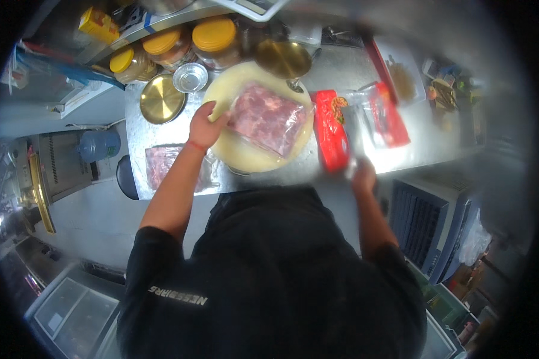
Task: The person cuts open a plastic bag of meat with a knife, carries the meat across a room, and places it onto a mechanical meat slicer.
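Note:
A clear plastic bag of raw meat (269, 119) lies flat on a round, pale cutting board (218, 155). My left hand (207, 127) is over the board's left side, fingers apart, its fingertips at the bag's left edge. My right hand (364, 177) is blurred at the table's front edge, closed around what looks like the handle of a knife; its grey blade (355, 128) points away from me. Just left of the blade is a red printed package (330, 134). Another red and clear package (388, 119) lies to its right. A second bag of meat (159, 164) rests partly behind my left forearm.
Beyond the board stand jars with yellow lids (213, 33), a foil bowl (190, 77) and a round golden pan (283, 59). A golden plate (162, 98) is at the left of the metal table (269, 179). A white tray (406, 80) sits at the back right.

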Demonstrator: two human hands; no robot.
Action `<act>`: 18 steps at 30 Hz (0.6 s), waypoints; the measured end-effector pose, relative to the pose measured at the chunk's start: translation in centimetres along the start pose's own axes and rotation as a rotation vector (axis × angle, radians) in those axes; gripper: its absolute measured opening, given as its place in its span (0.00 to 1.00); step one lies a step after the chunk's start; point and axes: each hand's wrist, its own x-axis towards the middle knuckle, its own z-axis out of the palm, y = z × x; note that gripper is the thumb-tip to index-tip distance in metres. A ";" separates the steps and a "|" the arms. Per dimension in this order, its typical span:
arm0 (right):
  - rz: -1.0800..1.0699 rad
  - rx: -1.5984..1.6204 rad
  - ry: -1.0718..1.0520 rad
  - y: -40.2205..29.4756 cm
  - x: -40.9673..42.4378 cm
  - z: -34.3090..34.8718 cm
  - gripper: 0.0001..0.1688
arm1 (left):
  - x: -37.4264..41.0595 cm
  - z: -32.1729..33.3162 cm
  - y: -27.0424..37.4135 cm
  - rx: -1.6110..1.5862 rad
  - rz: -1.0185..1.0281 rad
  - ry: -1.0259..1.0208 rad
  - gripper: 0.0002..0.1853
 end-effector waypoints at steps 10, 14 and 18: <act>-0.412 0.267 -0.333 -11.2 1.7 4.8 0.21 | 5.7 5.0 3.5 -0.059 -0.443 -0.197 0.56; 0.131 0.590 -0.671 -15.4 4.1 9.5 0.31 | 5.9 4.8 4.8 -0.276 -0.568 -0.288 0.50; 0.133 0.631 -0.835 -19.6 4.2 5.7 0.34 | 2.4 4.5 9.0 -0.557 -0.634 -0.296 0.51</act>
